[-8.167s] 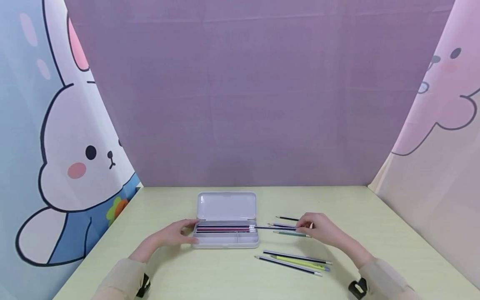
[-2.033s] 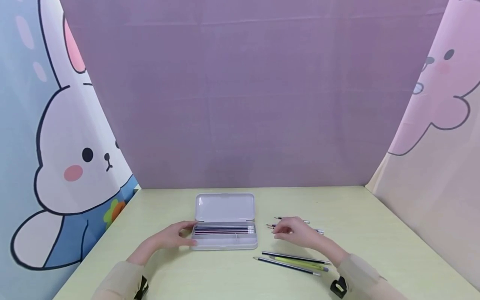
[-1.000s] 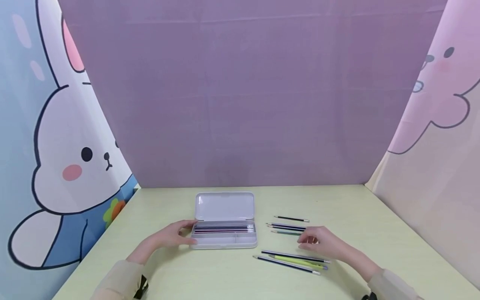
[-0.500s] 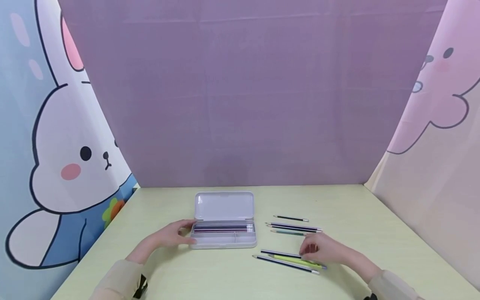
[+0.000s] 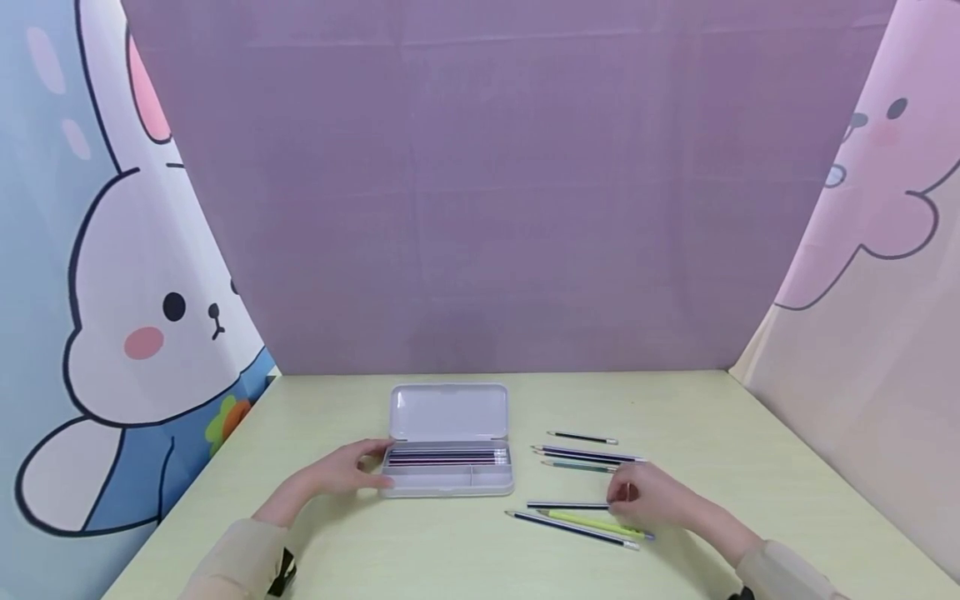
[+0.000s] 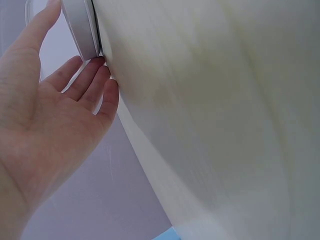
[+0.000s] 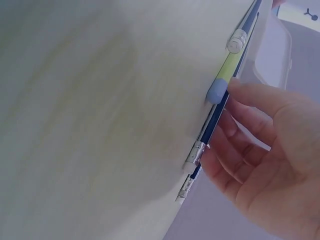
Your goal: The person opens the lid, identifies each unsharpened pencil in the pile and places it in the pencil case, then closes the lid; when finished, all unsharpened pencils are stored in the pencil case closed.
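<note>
The open pencil case (image 5: pixel 448 492) is white, its lid folded back, and several pencils (image 5: pixel 448 457) lie in its long rear compartment. My left hand (image 5: pixel 341 471) holds its left end, thumb at the front corner and fingers at the back; in the left wrist view the left hand (image 6: pixel 55 110) has its fingertips against the case's edge. My right hand (image 5: pixel 651 496) pinches a dark striped pencil (image 5: pixel 566 505) near its right end, just behind a lime-green pen (image 5: pixel 592 523). The right wrist view shows the right hand (image 7: pixel 270 145) with the pen's blue end (image 7: pixel 217 91) close by.
In front of the lime pen lies another dark pencil (image 5: pixel 570 530). Behind my right hand are a green pencil (image 5: pixel 577 466), dark pencils (image 5: pixel 585 453) and a short black pencil (image 5: pixel 582 437). A purple cloth (image 5: pixel 510 208) hangs at the table's (image 5: pixel 337 550) back edge.
My right hand has gone from over the rear pencils to the front group and taken hold of a dark pencil, whose left end has swung slightly. My left hand stays on the case.
</note>
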{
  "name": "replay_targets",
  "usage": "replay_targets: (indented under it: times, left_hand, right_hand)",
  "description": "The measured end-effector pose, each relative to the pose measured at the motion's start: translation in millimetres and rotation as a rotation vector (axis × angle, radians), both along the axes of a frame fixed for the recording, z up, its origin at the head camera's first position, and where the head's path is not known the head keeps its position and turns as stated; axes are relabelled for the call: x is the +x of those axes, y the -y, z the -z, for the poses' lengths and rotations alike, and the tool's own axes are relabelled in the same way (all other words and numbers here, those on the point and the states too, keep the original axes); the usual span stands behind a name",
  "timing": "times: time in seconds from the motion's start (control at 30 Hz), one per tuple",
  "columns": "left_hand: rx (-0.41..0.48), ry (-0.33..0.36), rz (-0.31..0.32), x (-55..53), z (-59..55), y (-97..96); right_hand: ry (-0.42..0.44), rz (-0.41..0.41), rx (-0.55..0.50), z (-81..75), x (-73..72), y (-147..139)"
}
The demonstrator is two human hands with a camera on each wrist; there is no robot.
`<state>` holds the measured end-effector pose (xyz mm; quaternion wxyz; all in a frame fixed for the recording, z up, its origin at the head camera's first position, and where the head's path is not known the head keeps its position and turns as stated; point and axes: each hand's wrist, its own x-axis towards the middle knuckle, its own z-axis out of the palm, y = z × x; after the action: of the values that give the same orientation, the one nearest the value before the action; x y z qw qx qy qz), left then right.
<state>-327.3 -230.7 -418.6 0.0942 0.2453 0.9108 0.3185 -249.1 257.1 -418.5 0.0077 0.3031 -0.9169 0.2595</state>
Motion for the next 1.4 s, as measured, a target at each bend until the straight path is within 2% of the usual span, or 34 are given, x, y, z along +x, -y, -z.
replay_targets:
  times: [0.37,0.63,0.87,1.13,1.4]
  left_hand:
    - [0.003,0.004,-0.006,-0.2,0.5,-0.1]
    - [0.003,0.001,-0.007,1.8,-1.9,-0.6]
    - [-0.005,0.000,-0.016,1.7,-1.7,-0.9]
    - [-0.007,-0.006,-0.012,1.0,-1.6,-1.2]
    - [-0.005,-0.001,-0.015,1.4,-1.1,-0.7]
  right_hand:
    - [-0.072,-0.012,0.019,-1.9,0.4,2]
    - [-0.026,0.001,0.003,-6.3,1.4,4]
    - [-0.079,-0.027,0.000,-10.8,-3.0,3]
    - [-0.168,0.013,-0.018,-18.7,-8.0,6]
    - [-0.152,0.051,-0.034,-29.8,-12.2,21]
